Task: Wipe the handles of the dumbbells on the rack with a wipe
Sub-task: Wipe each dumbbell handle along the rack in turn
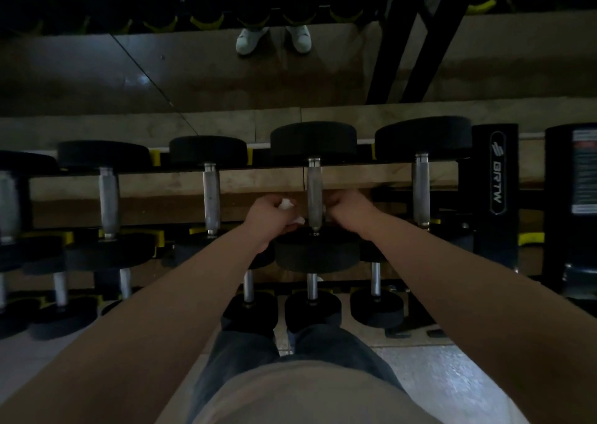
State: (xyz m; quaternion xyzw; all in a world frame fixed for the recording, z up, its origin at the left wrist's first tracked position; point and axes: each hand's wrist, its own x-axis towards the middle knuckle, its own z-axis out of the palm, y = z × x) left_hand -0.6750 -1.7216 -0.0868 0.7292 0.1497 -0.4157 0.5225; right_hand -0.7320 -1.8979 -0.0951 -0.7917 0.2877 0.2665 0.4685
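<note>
Left hand (273, 216) clutches wipe (286, 204) just left of handle (314, 191); right hand (345, 208) curled just right of it, hold unclear. Hard tug could roll dumbbell (313, 140), or wipe slips free.

Wipe (286, 204) — mostly hidden; label (584, 171) unreadable.

It is dim in here, with only weak light catching the pale speckled floor (452, 378) at my lower right. Ahead of me a mirror (80, 77) covers the wall, its panels meeting in a thin slanted seam (145, 71). In the glass I see brown wood-toned flooring, a pair of white shoes (273, 39) and two black slanted bars (394, 45). Below the mirror runs a light wooden ledge (113, 128). At the far right stands a black upright (559, 197) bearing a printed label (585, 171).
</note>
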